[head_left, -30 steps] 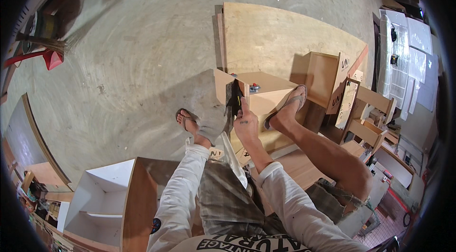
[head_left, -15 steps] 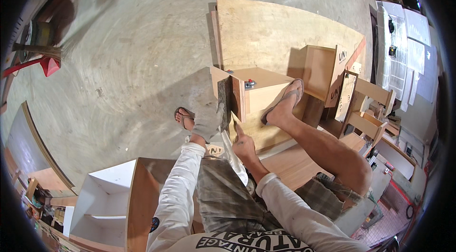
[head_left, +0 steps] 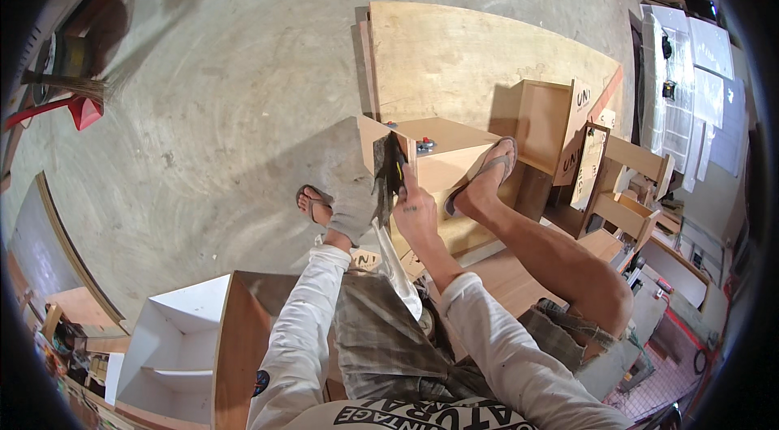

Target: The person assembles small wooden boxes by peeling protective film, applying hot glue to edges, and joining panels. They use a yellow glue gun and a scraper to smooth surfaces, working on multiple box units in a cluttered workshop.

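An upright wooden panel (head_left: 410, 156) stands in front of me, with a dark, ragged-edged strip (head_left: 383, 166) along its left face. My right hand (head_left: 419, 215) is closed beside the strip, its index finger pointing up along the panel. At its fingertips shows a narrow black thing with a yellow streak (head_left: 400, 171); its kind is unclear. My left hand (head_left: 347, 223) is near the strip's lower end, inside something grey that may be a glove or cloth, which hides its fingers. A crumpled white strip (head_left: 396, 272) hangs below, between my arms.
A wooden box (head_left: 458, 156) with a small red-and-grey part (head_left: 425, 144) sits behind the panel, my right foot (head_left: 487, 174) against it. Beyond lie a large plywood sheet (head_left: 479, 45) and an open drawer box (head_left: 542, 118). A white-lined cabinet (head_left: 223, 333) stands at left.
My right hand has moved up and away from me along the dark strip. The black-and-yellow thing now shows at its fingertips. My left hand stays almost in place.
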`<state>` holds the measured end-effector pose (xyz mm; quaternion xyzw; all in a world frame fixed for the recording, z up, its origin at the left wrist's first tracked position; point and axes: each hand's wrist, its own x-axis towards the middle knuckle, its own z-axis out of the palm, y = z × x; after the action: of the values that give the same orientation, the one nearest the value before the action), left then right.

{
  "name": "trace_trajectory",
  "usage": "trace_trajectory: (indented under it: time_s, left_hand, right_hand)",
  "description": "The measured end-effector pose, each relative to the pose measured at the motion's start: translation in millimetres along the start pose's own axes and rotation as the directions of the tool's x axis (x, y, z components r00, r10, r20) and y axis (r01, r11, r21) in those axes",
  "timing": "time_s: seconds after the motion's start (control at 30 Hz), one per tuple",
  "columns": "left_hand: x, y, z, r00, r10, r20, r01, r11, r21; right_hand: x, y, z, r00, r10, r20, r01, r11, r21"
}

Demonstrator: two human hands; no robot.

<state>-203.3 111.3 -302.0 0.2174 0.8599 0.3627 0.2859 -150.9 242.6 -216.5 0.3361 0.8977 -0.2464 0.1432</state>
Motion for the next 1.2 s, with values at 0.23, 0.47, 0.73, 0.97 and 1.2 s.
trace_trajectory:
  time_s: [0.23,0.47,0.73,0.97,1.2]
  left_hand:
    - [-2,-10,5,0.997,0.020,-0.070,-0.020,1.000,-0.001]
    - [2,1,-6,0.995,-0.087,-0.042,0.086,0.996,-0.029]
    - [3,25,-9,0.954,-0.176,-0.245,0.157,0.983,-0.096]
    - [-1,18,-19,0.996,0.015,-0.083,-0.002,0.989,0.150]
    - [6,25,-32,0.981,-0.153,0.118,0.150,0.988,0.033]
  right_hand:
    - [15,-3,18,1.000,0.017,0.008,-0.016,0.999,-0.052]
    - [-46,39,31,0.963,0.122,0.239,-0.119,0.993,-0.027]
    - [-135,81,36,0.852,0.305,0.425,-0.265,0.952,-0.153]
    - [-146,27,-21,0.999,0.037,0.023,-0.040,0.990,0.138]
    - [-49,18,-13,1.000,-0.020,0.011,0.018,0.989,0.147]
